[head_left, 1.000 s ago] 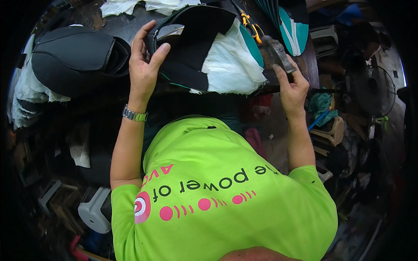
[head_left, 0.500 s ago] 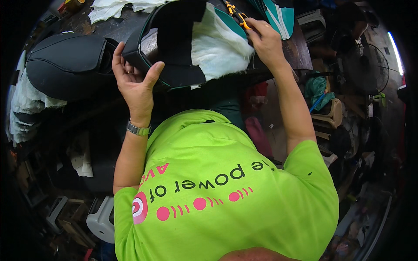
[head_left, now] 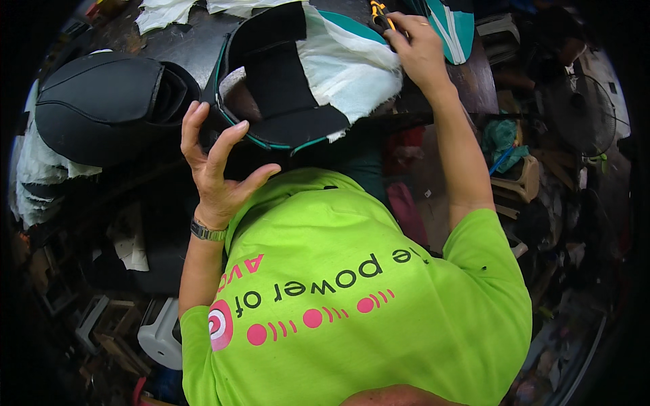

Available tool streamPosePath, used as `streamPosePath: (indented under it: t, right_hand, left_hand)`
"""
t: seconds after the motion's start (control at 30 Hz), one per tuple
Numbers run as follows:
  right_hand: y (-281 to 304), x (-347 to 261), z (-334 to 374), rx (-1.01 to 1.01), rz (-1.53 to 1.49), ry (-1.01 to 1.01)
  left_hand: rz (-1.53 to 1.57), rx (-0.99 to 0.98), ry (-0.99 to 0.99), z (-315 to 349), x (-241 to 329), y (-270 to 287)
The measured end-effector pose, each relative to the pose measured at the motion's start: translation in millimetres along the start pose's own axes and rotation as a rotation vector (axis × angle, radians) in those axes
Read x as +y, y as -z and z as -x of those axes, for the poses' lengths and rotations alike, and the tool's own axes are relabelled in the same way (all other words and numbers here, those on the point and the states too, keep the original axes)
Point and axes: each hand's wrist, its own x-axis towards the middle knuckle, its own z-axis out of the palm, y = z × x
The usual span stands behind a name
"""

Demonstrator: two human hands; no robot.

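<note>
Fingers of your left hand [head_left: 218, 177] are standing apart, gripping nothing, beside the near-left edge of the black curved workpiece [head_left: 277, 78]; contact is not discernible. The workpiece is lying on the dark table [head_left: 183, 44], white cloth [head_left: 355, 61] covering its right part. Your right hand [head_left: 425, 57] is gripping the orange-and-black scissors [head_left: 378, 19] beyond the workpiece's far right side. A black shell [head_left: 98, 95] is sitting left of the workpiece.

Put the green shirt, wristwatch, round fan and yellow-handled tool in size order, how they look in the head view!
1. Green shirt
2. Round fan
3. Wristwatch and yellow-handled tool: too alike to rank; the right hand hides part of the tool.
</note>
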Motion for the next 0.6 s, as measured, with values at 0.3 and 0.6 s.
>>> streamPosePath:
  t: [0.3, 0.6]
  right_hand:
    - [9.7, -129.8, 52.9, -0.376, 0.051, 0.494]
    - [103.6, -133.9, 47.1, -0.465, -0.975, -0.186]
  left_hand:
    - [0.253, 0.204, 0.256, -5.2, 6.9, -17.3]
    - [-0.067, 0.27, -0.221, -32.2, 47.2, 54.7]
